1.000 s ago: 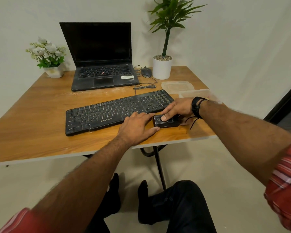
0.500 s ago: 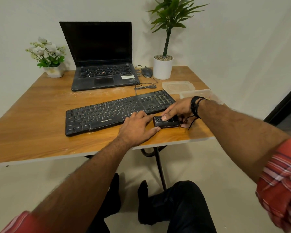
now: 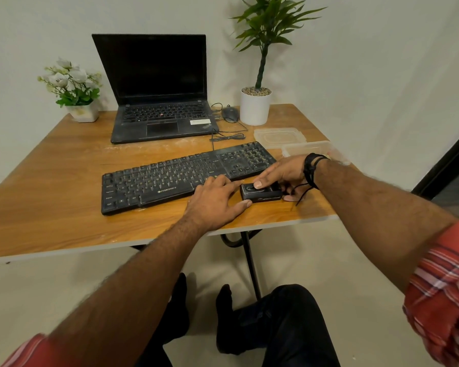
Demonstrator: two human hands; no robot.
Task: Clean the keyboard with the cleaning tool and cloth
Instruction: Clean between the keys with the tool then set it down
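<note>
**Both hands meet at the little black tool**

A wooden worktop [image 3: 51,197] stands by a plain white wall, with a laptop [image 3: 159,102] at the back and a potted plant [image 3: 256,102] at about 1 o'clock from it. The black keyboard [image 3: 175,178] lies long-ways across the worktop, its right end tipped a bit away. The small black cleaning tool [image 3: 261,193] sits just in front of that right end, near the front edge. The right hand [image 3: 284,174] holds the tool, one finger on top and the thumb curled under at its far end. The left hand [image 3: 215,201] lies flat and relaxed, fingers touching the tool's left end at 3 o'clock. The right hand looks best placed to lift it. No cloth can be seen.
</note>
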